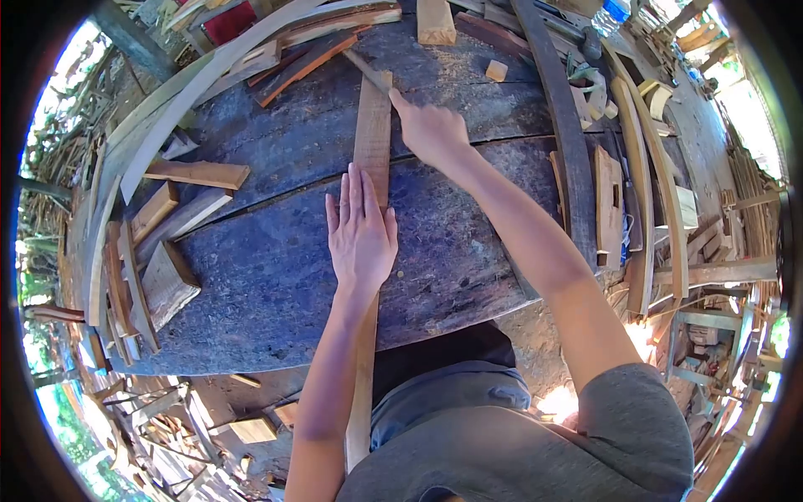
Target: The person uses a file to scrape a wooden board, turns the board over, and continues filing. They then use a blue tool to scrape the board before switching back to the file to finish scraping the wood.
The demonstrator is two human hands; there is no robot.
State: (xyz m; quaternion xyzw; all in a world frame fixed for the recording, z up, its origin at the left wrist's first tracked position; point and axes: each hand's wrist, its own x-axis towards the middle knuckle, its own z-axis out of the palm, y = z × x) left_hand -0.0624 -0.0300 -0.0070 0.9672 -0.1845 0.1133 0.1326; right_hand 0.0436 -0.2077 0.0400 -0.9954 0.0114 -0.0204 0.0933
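A long, narrow wooden board [372, 121] lies on the dark worktable [259, 276] and runs back past the table's front edge beside my body. My left hand [361, 230] rests flat on the board, its fingers stretched out towards the far end. A thin, straight strip [365, 69] crosses that far end at a slant; whether it is wood or metal I cannot make out. My right hand [432, 132] is closed, with the index finger reaching to the near end of the strip. The other fingers are curled under and partly hidden.
Wood offcuts [171, 280] lie along the left side, with long curved strips [209, 79] behind them. A dark beam [560, 125] and pale slats [644, 184] lie on the right. A wood block [436, 23], a small cube [496, 70] and a plastic bottle [611, 15] are at the back.
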